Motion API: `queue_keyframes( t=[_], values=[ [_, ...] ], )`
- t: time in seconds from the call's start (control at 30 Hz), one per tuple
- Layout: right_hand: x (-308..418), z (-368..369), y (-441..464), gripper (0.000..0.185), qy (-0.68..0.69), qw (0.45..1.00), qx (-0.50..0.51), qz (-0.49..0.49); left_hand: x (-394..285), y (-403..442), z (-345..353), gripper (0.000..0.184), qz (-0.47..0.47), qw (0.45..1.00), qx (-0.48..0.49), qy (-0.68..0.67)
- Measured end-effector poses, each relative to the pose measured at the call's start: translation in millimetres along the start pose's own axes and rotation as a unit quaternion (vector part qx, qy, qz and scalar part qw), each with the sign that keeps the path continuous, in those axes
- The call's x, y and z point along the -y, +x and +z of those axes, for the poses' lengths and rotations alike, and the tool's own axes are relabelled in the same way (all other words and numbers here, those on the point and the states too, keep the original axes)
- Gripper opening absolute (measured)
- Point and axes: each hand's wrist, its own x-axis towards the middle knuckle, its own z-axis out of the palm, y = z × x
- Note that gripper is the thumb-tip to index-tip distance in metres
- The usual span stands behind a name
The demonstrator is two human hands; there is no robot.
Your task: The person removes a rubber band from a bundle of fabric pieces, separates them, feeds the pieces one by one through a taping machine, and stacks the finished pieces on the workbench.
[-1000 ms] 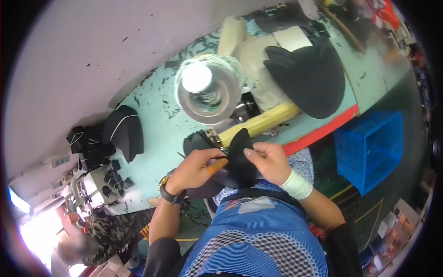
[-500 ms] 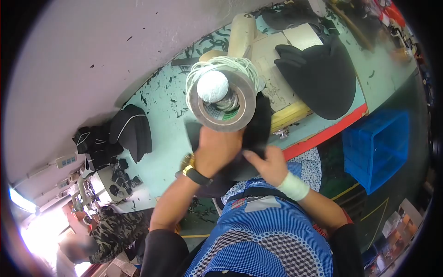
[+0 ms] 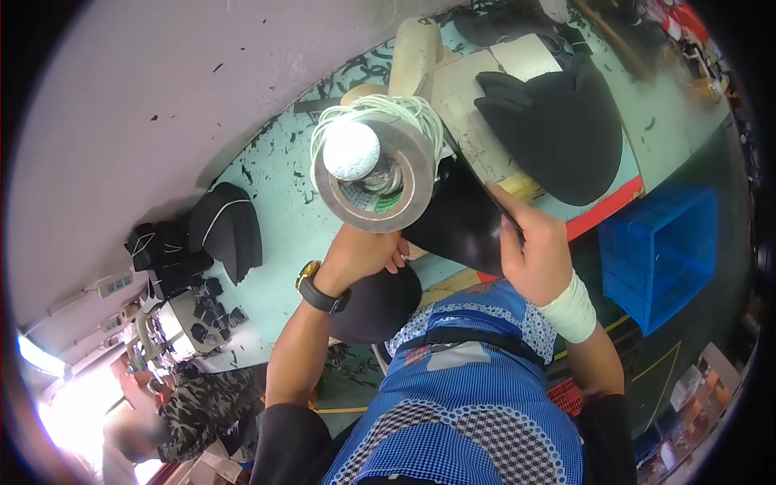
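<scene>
My right hand (image 3: pixel 535 246) pinches the right edge of a shiny black curved piece (image 3: pixel 465 214) between thumb and fingers. My left hand (image 3: pixel 365 252) is at the left end of that piece, below the round metal lamp head (image 3: pixel 376 178) wound with pale cord; its upper fingers are hidden behind the lamp, so its grip cannot be made out. Under my left hand, at the table's front edge, lies a dark rounded piece (image 3: pixel 378 303).
A stack of black pieces (image 3: pixel 558 133) lies at the right of the green table (image 3: pixel 279 174). More tied black pieces (image 3: pixel 226 230) lie at left. A blue crate (image 3: pixel 659 259) stands at the right. A person in camouflage (image 3: pixel 202 412) is at lower left.
My right hand has moved right and up, holding the edge of the black piece, which now spreads out to the right of the lamp. My left hand has gone under the lamp.
</scene>
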Motion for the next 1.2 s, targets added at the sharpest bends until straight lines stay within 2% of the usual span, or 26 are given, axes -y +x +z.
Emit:
queue_keyframes(
  t=[0.07, 0.2, 0.27, 0.33, 0.37, 0.4, 0.43, 0.5, 0.53, 0.57, 0.6, 0.63, 0.7, 0.73, 0.77, 0.83, 0.87, 0.9, 0.97, 1.0, 1.1, 1.13, 1.2],
  values=[
    [-2.2, -0.9, 7.4, 0.032, -0.012, 1.0, 0.01, -0.011, 8.1, 0.1, 2.4, 0.028, 0.02, 0.998, -0.049, -0.031],
    [4.5, -17.3, 5.9, 0.035, 0.005, 1.0, 0.014, -0.013, 5.6, 4.0, 30.2, 0.029, 0.027, 0.991, -0.077, -0.104],
    [12.4, -30.8, -24.3, 0.035, 0.112, 0.982, 0.032, 0.148, 9.8, 3.8, 26.1, 0.029, 0.037, 0.99, -0.082, -0.11],
    [23.2, -17.3, -75.3, 0.035, 0.123, 0.979, 0.001, 0.161, 13.3, 7.1, 25.5, 0.029, 0.058, 0.987, -0.086, -0.127],
    [29.8, -20.5, -79.5, 0.035, 0.115, 0.979, -0.003, 0.166, 17.4, 2.3, 13.2, 0.03, 0.038, 0.989, -0.036, -0.136],
    [38.8, -26.6, -82.4, 0.035, 0.066, 0.982, -0.084, 0.158, 22.8, -6.6, -5.7, 0.03, 0.018, 0.989, 0.015, -0.143],
    [42.8, -32.2, -84.7, 0.035, 0.017, 0.976, -0.164, 0.145, 26.3, -17.1, -18.5, 0.032, -0.007, 0.993, 0.018, -0.116],
    [21.3, -40.1, -51.9, 0.041, 0.077, 0.948, -0.308, 0.024, 44.8, -31.8, -33.9, 0.034, -0.024, 0.996, 0.022, -0.084],
    [8.5, -48.3, -25.1, 0.045, -0.1, 0.955, -0.276, -0.049, 70.0, -31.7, -34.3, 0.033, 0.034, 0.987, -0.096, 0.121],
    [-2.7, -55.4, -1.0, 0.049, -0.272, 0.927, -0.231, -0.119, 89.9, -33.1, -29.6, 0.032, 0.087, 0.921, -0.212, 0.316],
    [-16.8, -47.0, 14.5, 0.049, -0.357, 0.914, -0.169, -0.088, 106.0, -37.2, -23.1, 0.032, 0.09, 0.92, -0.214, 0.315],
    [-31.1, -28.6, 22.2, 0.048, -0.438, 0.891, -0.105, -0.056, 119.2, -41.7, -18.2, 0.03, 0.034, 0.905, -0.202, 0.372],
    [-38.1, 1.0, -0.9, 0.038, -0.353, 0.924, -0.108, -0.1, 129.7, -41.7, -16.5, 0.028, -0.077, 0.858, -0.174, 0.478],
    [-33.4, 8.6, -16.5, 0.034, -0.29, 0.943, -0.09, -0.136, 125.3, -43.2, -17.6, 0.028, -0.076, 0.86, -0.174, 0.474],
    [-26.9, 15.1, -32.4, 0.03, -0.226, 0.957, -0.068, -0.17, 118.4, -50.7, -19.3, 0.026, -0.047, 0.883, -0.184, 0.429],
    [-6.8, 36.6, -48.7, 0.02, -0.004, 0.993, 0.002, -0.114, 98.3, -70.7, -24.7, 0.022, 0.01, 0.919, -0.203, 0.338],
    [-4.7, 39.3, -51.0, 0.02, 0.0, 0.994, 0.008, -0.113, 81.9, -75.7, -23.9, 0.02, 0.067, 0.959, -0.116, 0.249],
    [-2.5, 41.9, -48.7, 0.014, 0.038, 0.995, 0.078, -0.047, 62.5, -73.4, -20.5, 0.019, 0.123, 0.98, -0.032, 0.155],
    [2.5, 52.6, -44.0, 0.014, 0.117, 0.965, 0.22, 0.086, 37.6, -63.5, -3.3, 0.015, 0.206, 0.969, 0.001, 0.137],
    [0.6, 58.9, -42.7, 0.014, 0.125, 0.962, 0.228, 0.081, 34.1, -57.2, -0.1, 0.015, 0.197, 0.971, -0.008, 0.139],
    [-18.5, 71.9, -36.8, 0.026, 0.379, 0.882, 0.163, 0.226, 38.6, -45.9, -3.6, 0.015, 0.146, 0.986, 0.015, 0.084],
    [-23.4, 77.3, -32.8, 0.026, 0.382, 0.881, 0.162, 0.226, 42.9, -43.9, -7.3, 0.016, 0.114, 0.992, 0.043, 0.036],
    [-29.0, 86.0, -22.6, 0.028, 0.403, 0.836, 0.182, 0.326, 40.0, -41.7, -10.6, 0.018, 0.048, 0.992, 0.102, -0.062]
  ],
)
